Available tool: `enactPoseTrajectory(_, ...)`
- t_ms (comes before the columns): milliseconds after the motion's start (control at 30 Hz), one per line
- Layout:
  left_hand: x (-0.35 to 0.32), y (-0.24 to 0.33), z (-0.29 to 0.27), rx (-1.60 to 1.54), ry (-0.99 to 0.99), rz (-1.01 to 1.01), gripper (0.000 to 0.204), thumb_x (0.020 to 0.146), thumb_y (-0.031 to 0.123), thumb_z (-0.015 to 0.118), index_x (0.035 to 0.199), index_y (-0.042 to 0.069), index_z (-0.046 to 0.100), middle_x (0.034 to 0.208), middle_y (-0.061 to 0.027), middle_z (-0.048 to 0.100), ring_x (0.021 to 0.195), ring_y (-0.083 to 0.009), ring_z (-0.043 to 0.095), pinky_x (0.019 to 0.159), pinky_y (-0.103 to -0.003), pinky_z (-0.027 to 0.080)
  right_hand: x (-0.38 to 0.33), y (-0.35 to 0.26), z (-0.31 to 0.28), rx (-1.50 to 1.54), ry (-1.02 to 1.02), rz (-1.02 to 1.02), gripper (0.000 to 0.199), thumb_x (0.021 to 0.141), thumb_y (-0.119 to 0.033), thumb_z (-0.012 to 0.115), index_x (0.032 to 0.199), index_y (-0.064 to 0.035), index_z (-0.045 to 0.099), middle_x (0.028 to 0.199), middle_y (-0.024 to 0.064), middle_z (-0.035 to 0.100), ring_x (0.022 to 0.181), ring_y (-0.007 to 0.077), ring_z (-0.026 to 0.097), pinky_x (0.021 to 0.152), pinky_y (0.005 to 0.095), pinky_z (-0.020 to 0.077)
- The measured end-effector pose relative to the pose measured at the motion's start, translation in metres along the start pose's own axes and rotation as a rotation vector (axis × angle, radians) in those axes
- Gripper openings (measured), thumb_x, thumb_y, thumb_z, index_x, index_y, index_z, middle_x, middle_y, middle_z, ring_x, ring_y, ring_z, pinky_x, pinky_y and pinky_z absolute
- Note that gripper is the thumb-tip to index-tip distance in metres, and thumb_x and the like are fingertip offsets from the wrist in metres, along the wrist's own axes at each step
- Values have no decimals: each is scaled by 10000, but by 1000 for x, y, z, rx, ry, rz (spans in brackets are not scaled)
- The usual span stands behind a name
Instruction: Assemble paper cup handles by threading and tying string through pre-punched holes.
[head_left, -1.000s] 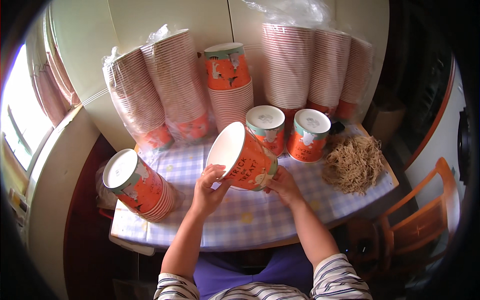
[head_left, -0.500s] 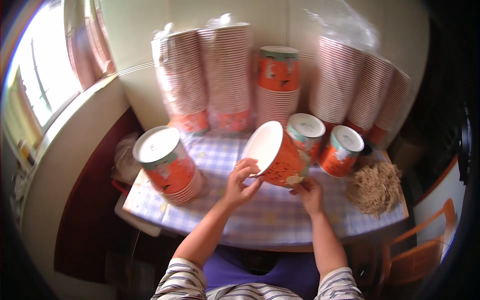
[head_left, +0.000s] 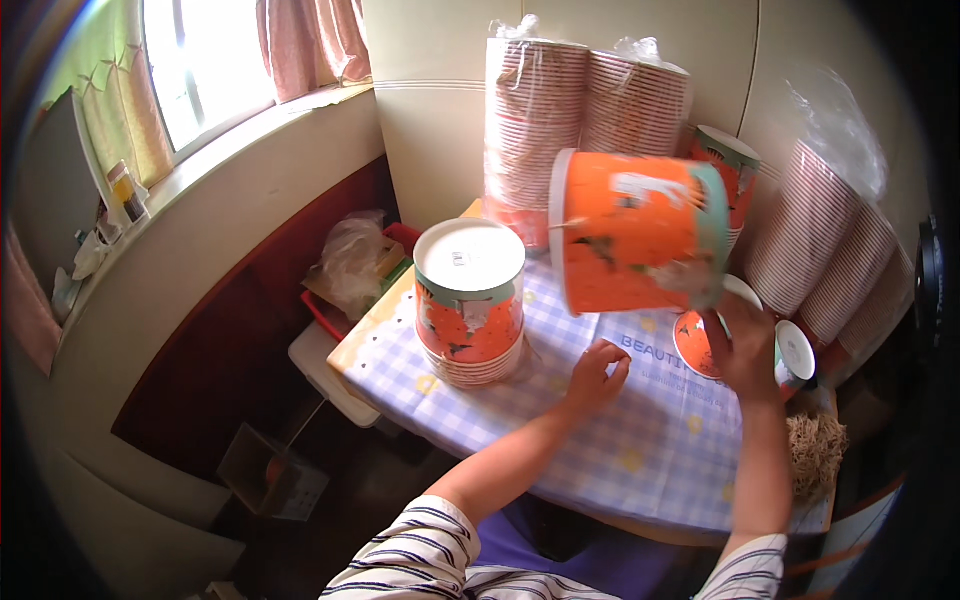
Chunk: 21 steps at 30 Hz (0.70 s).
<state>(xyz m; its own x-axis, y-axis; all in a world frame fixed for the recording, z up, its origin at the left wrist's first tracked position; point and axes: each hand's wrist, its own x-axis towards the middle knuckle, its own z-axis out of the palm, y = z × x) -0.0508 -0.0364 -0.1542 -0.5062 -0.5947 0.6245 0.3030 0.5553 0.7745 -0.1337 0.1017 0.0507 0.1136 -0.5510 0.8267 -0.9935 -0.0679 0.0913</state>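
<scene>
Paper bucket (head_left: 630, 235) hung sideways, its green base clasped in the right hand (head_left: 742, 345); the left hand (head_left: 598, 374), fingers half-curled, empty, hovered over the checked tablecloth (head_left: 630, 465).

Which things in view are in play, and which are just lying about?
Likely in play:
- orange tub in the right grip
- short stack of upside-down tubs
- plastic-wrapped tub stacks
- checked tablecloth underneath

Likely just lying about:
- clear plastic bag in the red bin
- pink curtain

Unclear: tan strand heap.
</scene>
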Motion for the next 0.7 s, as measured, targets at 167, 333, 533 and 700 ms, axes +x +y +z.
enactPoseTrajectory(167, -1, 2, -3, 44, -62, -65, 74, 777, 101, 611, 788, 29, 625, 823, -125, 594, 799, -312, 582, 705, -392, 467, 96, -17, 34, -106, -148, -464, 107, 717, -47, 599, 820, -28, 579, 756, 105, 594, 670, 263, 605, 600, 364, 486)
enactPoseTrajectory(333, -3, -5, 1, 36, -24, 3, 61, 765, 107, 625, 774, 46, 617, 797, -110, 594, 799, -307, 583, 712, -397, 462, 129, -33, 79, -229, -220, -666, 71, 702, -106, 577, 671, -97, 514, 673, 29, 538, 667, 176, 574, 607, 305, 462)
enactPoseTrajectory(533, -4, -6, 4, 62, -24, 44, 57, 774, 108, 634, 792, 55, 625, 812, -97, 596, 795, -288, 587, 696, -379, 469, 143, -40, 103, -234, -312, -692, 79, 702, -98, 602, 700, -94, 522, 731, 30, 536, 677, 183, 554, 625, 311, 454)
enactPoseTrajectory(700, -5, 0, 1, 68, -103, -13, 67, 776, 117, 623, 786, 51, 619, 814, -99, 589, 817, -296, 577, 726, -388, 456, 141, -49, 118, -269, -326, -713, 20, 724, -112, 576, 713, -119, 592, 698, 15, 578, 696, 162, 602, 622, 289, 475)
